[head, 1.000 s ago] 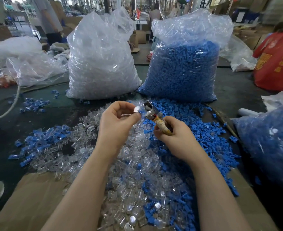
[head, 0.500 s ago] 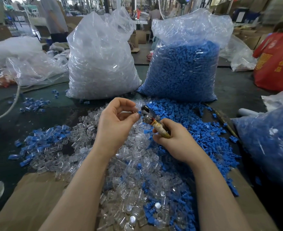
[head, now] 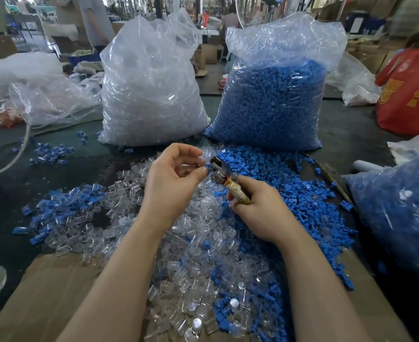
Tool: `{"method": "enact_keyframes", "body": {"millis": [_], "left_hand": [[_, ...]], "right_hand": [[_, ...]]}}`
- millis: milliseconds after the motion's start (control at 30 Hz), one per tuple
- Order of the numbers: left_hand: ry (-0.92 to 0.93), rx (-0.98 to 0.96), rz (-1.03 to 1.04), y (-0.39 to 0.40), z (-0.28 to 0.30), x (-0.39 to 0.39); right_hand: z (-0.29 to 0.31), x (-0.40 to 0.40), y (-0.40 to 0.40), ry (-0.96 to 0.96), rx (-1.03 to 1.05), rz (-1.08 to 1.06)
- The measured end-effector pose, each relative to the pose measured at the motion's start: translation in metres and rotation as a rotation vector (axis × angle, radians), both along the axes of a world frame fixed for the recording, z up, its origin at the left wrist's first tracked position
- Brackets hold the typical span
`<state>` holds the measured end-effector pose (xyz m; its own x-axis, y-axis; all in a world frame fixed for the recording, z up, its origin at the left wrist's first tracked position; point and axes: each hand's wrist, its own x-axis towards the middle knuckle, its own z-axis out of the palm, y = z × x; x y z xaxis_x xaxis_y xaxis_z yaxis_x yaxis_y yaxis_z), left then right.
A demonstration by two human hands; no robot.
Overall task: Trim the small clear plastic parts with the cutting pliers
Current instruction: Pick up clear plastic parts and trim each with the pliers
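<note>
- My left hand (head: 172,183) pinches a small clear plastic part (head: 201,161) at its fingertips.
- My right hand (head: 260,208) grips the cutting pliers (head: 224,177), head touching that part.

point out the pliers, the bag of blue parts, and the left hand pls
pliers (head: 222,174): head view, on the metal head near the pivot.
bag of blue parts (head: 272,102): head view, on its blue-filled front.
left hand (head: 172,185): head view, on the back of the hand.

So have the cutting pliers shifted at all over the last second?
Yes. The cutting pliers, gripped by the right hand, have moved left toward the left hand. Their head, earlier below the gap between the two big bags, now sits nearer the clear bag.
</note>
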<state>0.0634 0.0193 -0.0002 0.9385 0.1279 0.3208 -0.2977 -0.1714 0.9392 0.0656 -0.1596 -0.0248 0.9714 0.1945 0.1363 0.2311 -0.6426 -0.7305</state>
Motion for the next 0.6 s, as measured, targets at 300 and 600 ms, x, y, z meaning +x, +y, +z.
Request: {"method": "enact_keyframes", "body": {"millis": [300,600], "left_hand": [[0.013,-0.039,-0.015,0.0,0.0012,-0.0013],[0.02,-0.035,-0.013,0.0009,0.0041,-0.0018]], "right_hand": [[0.0006,-0.0015,0.0013,-0.059,-0.068,-0.089],[0.0019,-0.0006,0.0013,0.027,0.018,0.004]]}}
